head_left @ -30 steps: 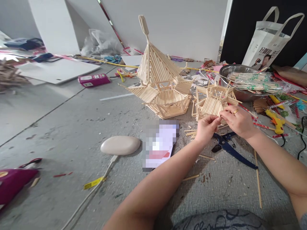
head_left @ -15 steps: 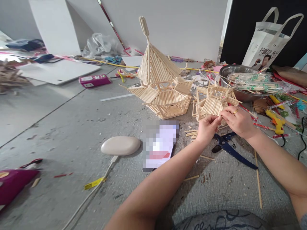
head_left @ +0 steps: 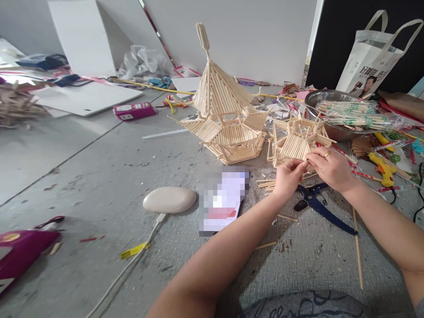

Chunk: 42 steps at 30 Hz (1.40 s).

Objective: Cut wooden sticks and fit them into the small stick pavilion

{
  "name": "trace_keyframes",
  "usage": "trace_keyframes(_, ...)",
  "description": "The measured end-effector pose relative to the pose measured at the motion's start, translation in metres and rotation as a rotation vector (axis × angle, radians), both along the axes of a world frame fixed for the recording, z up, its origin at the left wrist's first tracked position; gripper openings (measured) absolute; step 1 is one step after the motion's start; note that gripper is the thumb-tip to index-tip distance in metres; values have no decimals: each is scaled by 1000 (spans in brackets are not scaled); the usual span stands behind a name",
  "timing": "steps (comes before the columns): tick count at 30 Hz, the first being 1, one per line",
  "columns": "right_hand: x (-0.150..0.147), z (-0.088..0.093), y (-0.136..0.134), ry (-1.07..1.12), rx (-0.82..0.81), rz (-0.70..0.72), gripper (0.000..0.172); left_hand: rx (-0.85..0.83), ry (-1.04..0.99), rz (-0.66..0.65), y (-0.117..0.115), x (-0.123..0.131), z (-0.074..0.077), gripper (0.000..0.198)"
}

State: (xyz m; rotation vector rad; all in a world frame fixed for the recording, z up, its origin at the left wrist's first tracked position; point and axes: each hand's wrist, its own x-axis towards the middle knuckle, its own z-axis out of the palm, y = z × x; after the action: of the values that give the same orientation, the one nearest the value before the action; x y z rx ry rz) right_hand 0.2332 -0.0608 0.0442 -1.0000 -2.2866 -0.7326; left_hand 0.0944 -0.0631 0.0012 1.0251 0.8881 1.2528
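Observation:
Both of my hands meet at the near edge of a small wooden-stick model [head_left: 294, 145], fingertips pinched together. My left hand [head_left: 289, 176] is closed with thumb against forefinger. My right hand [head_left: 331, 170], wearing a ring, is closed close beside it. Whatever lies between the fingertips is too small and covered to make out. Left of the small model stands a larger pagoda-like stick model [head_left: 228, 119] with a pointed roof. Below my hands lie blue-handled cutters [head_left: 326, 212] on the floor. Cut wooden sticks [head_left: 266, 185] are scattered by my left wrist.
A phone [head_left: 225, 198] and a pale oval device [head_left: 169, 199] with a cable lie to the left. At right are a yellow glue gun [head_left: 382, 168], a metal bowl [head_left: 313, 99] with wrapped stick bundles [head_left: 351, 112], and a white bag [head_left: 367, 62]. Magenta boxes [head_left: 134, 111] sit on the floor.
The whole view has shifted slightly, so things appear a little further right. My hands keep the same pinched pose at the small model's edge.

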Motion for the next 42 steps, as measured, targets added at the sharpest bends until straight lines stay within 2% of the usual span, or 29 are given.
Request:
trace_keyframes(20,3,-6,0,98,-84,31,19,-10,3,-8,1,0,2,31)
trace_keyframes(24,6,-8,0,142,-117,-15,23,-21,12,-12,0,-1,3,30)
trace_keyframes(42,7,-3,-3,151,-106,-18,23,-26,39,16,1,0,1,29)
